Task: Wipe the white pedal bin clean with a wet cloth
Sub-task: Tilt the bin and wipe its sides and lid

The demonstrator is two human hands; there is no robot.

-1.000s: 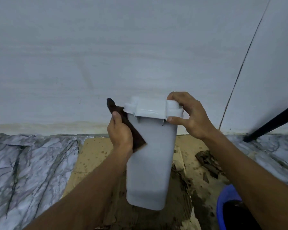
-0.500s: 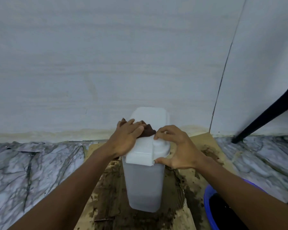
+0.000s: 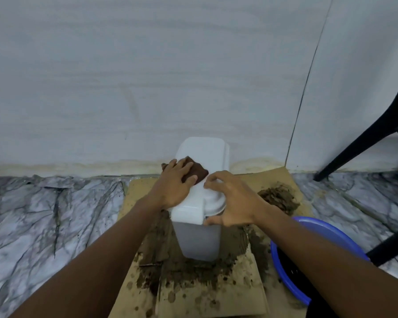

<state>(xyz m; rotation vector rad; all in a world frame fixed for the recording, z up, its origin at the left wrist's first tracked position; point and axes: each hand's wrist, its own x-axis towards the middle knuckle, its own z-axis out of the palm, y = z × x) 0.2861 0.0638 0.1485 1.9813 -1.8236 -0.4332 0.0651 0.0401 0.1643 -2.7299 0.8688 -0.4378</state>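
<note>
The white pedal bin (image 3: 199,239) stands upright on wet, muddy cardboard (image 3: 207,292) close to the wall. Its lid (image 3: 206,152) is closed. My left hand (image 3: 174,183) lies flat on the left side of the lid and presses a dark brown cloth (image 3: 197,172) against it. My right hand (image 3: 233,200) grips the near right corner of the lid, thumb under the rim and fingers curled on top. The pedal is not visible.
A blue basin (image 3: 313,255) with dark contents sits at the lower right, touching the cardboard. A clump of mud (image 3: 279,198) lies on the cardboard's right side. Black chair legs (image 3: 359,150) stand at the right. The floor (image 3: 44,221) is grey veined marble.
The bin went from being held up tilted in the air to standing on the cardboard. My left hand moved the cloth from the bin's side onto the lid; my right hand shifted to the lid's near corner.
</note>
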